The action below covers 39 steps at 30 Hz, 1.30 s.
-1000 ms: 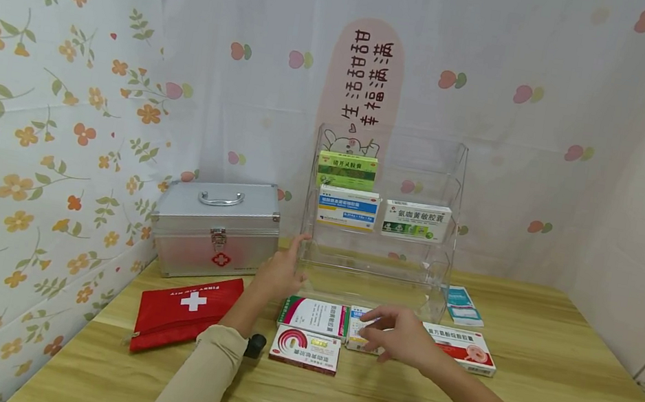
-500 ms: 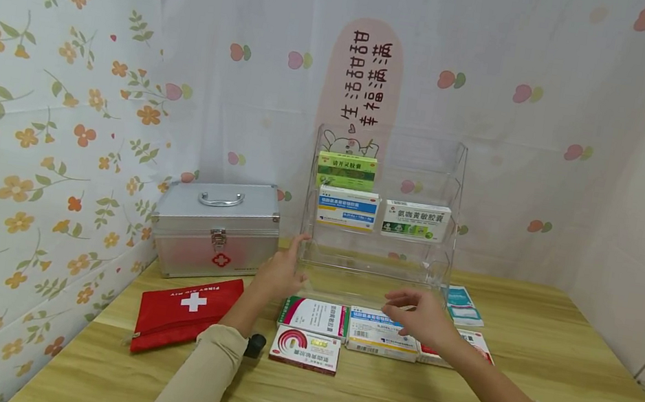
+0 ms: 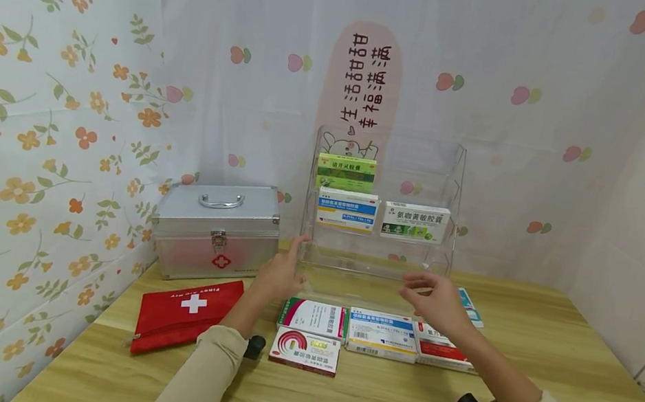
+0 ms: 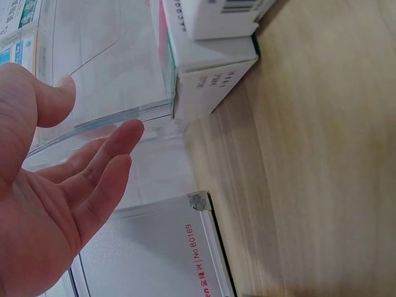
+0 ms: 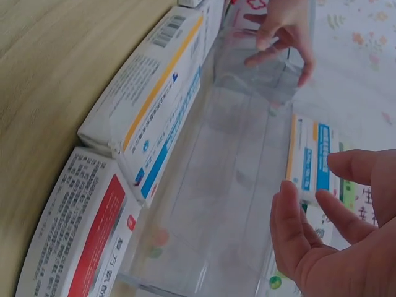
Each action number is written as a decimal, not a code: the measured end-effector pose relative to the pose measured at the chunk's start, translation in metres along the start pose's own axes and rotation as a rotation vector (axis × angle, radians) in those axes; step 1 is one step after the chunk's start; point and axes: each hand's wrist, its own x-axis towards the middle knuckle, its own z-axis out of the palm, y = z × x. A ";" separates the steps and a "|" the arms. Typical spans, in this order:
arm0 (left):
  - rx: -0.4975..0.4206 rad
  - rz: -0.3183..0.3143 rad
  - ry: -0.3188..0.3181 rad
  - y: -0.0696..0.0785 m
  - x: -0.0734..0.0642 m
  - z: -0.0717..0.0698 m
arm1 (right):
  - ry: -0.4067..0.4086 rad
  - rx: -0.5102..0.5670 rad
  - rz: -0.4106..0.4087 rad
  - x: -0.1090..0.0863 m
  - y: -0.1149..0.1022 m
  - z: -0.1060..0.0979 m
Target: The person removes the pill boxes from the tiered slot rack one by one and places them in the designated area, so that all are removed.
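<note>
My left hand (image 3: pixel 280 277) is at the left edge of a clear acrylic display rack (image 3: pixel 375 264), index finger extended along its side. In the left wrist view the left hand (image 4: pixel 74 179) has its thumb and fingers apart around the rack's side edge; contact is hard to tell. My right hand (image 3: pixel 435 302) hovers before the rack's lower right, fingers loosely bent, nothing between them. Below it lie a blue-and-white medicine box (image 3: pixel 382 335) and a red-and-white medicine box (image 3: pixel 441 349). The rack bears a green box (image 3: pixel 346 173), a blue-and-white box (image 3: pixel 347 211) and a white-and-green box (image 3: pixel 415 223).
A silver first-aid case (image 3: pixel 216 230) stands at the left, behind a red first-aid pouch (image 3: pixel 188 313). A magenta-and-white box (image 3: pixel 314 318) and a red-swirl box (image 3: pixel 305 351) lie in front of the rack. A teal-and-white packet (image 3: pixel 470 308) is behind the right hand.
My right hand has moved up and to the right, away from the blue-and-white box on the table, towards the rack's lower right. The left hand has stayed at the rack's edge.
</note>
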 end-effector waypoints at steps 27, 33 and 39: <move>-0.007 -0.004 0.001 0.002 -0.003 0.001 | 0.214 -0.209 -0.233 0.045 0.004 -0.025; -0.005 -0.001 0.009 0.002 -0.002 0.000 | 0.257 -0.245 -0.238 0.060 0.000 -0.029; -0.008 0.000 0.002 0.001 -0.002 0.001 | 0.277 -0.284 -0.252 0.073 -0.004 -0.032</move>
